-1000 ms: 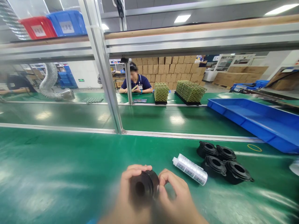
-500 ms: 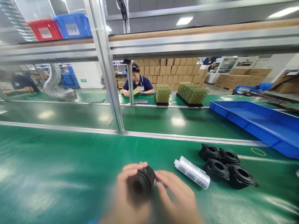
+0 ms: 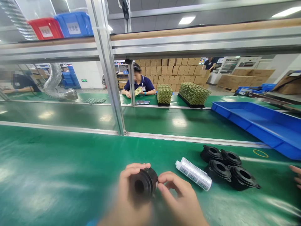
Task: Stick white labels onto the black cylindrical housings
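My left hand (image 3: 127, 185) is wrapped round a round black plastic housing (image 3: 147, 182), tilted so that its dark central hole faces me. My right hand (image 3: 178, 191) is at the housing's right side, thumb and index finger pinched together. A small pale label (image 3: 156, 185) shows at those fingertips, against the side wall; most of it is hidden. Just right of my right hand lies a roll of silver-white printed labels (image 3: 194, 174). Beyond it, several similar black housings (image 3: 221, 169) stand grouped on the green work surface (image 3: 70, 163).
Another person's hand (image 3: 296, 175) shows at the right edge. A blue tray (image 3: 249, 122) lies at the back right, near a yellow rubber band (image 3: 260, 153). A metal post (image 3: 105, 69) rises ahead. Across the bench a co-worker (image 3: 143, 84) sits beside stacked yellow-green ring-patterned pieces (image 3: 194, 93).
The housing and both my hands have shifted slightly to the right. My right index finger has bent into a tighter pinch with the thumb. Another person's hand has appeared at the right edge.
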Tool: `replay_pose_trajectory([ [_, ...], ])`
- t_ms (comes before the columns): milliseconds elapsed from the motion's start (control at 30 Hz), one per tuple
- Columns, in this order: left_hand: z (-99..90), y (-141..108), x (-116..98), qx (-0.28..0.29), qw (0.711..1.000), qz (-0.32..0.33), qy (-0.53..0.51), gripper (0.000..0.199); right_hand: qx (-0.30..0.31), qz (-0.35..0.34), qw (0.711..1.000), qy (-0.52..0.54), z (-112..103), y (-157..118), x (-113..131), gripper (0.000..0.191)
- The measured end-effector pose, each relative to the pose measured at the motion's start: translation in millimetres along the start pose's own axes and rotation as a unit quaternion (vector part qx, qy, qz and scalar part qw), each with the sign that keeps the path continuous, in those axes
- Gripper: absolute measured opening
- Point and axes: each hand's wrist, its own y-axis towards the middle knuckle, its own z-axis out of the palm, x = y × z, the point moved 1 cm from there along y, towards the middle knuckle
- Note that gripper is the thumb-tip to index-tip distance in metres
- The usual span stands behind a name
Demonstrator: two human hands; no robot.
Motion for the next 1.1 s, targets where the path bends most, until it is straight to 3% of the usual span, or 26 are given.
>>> replay_pose_trajectory([
  [133, -1.0, 1.2, -1.1, 0.010, 1.000, -0.019, -0.021, 0.051, 0.061, 0.092, 0.993, 0.050, -3.6, 3.1, 2.2, 0.009],
  [367, 0.3, -0.4, -0.9, 0.006, 0.999, -0.015, -0.029, 0.053, 0.085, 0.106, 0.986, 0.094, -3.7, 2.9, 0.7, 0.010],
  [533, -0.4, 0.1, -2.9, 0.037, 0.998, -0.026, -0.031, 0.055, 0.124, 0.150, 0.976, 0.095, -6.2, 0.6, -1.3, 0.014],
  [833, -0.4, -2.9, 3.4, 0.030, 0.997, -0.057, -0.035, 0.057, 0.111, 0.077, 0.990, 0.045, 3.2, -4.6, -16.6, 0.014],
  [1000, -1.6, -0.6, 0.4, 0.005, 0.998, -0.042, -0.039, 0.055, 0.039, 0.056, 0.997, 0.044, 3.2, -1.0, -8.2, 0.007],
  [1100, -2.9, 2.5, -2.5, 0.012, 0.999, -0.035, -0.037, 0.056, 0.046, 0.061, 0.997, 0.024, -1.1, 2.3, 0.2, 0.008],
])
